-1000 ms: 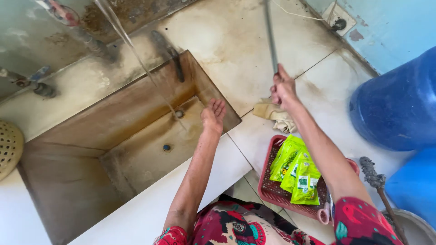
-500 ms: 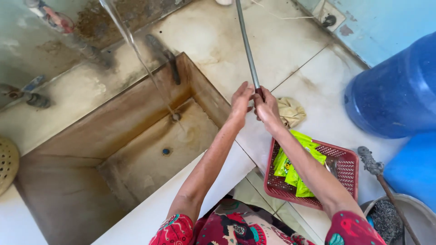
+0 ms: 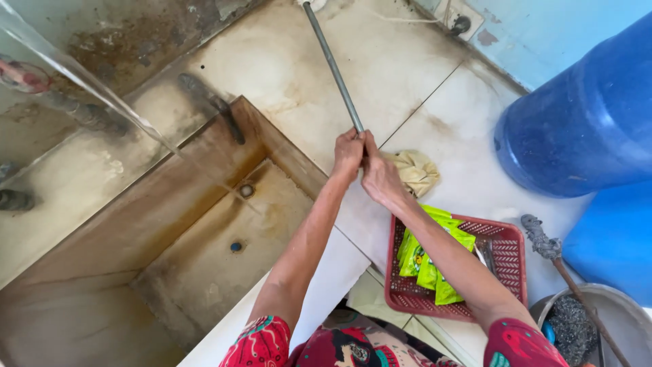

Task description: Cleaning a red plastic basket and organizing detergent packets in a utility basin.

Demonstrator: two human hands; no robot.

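A: Where is the rod in relation to the hands?

B: The grey metal rod (image 3: pixel 334 68) comes out of the top of both fists. The left hand (image 3: pixel 348 155) and the right hand (image 3: pixel 380 178) are wrapped around its near end, side by side and touching, each grip closed tight on it. Everything past the knuckles is bare rod.

A: Which way does it point?

B: Its long axis runs away from the person, slanting up and a little left in the view, over the stained tiled counter (image 3: pixel 292 75), and its far end reaches the top edge of the picture. The hands sit just past the corner of the brown sunken basin (image 3: pixel 204 251), with a crumpled beige cloth (image 3: pixel 415 171) just beside the right hand and a red basket (image 3: pixel 506 255) of green packets (image 3: pixel 428 261) under the right forearm.

A: Anything changed from a moment ago?

B: A second ago only the right hand held the rod, and the left lay on the basin's edge. Now both hold it.
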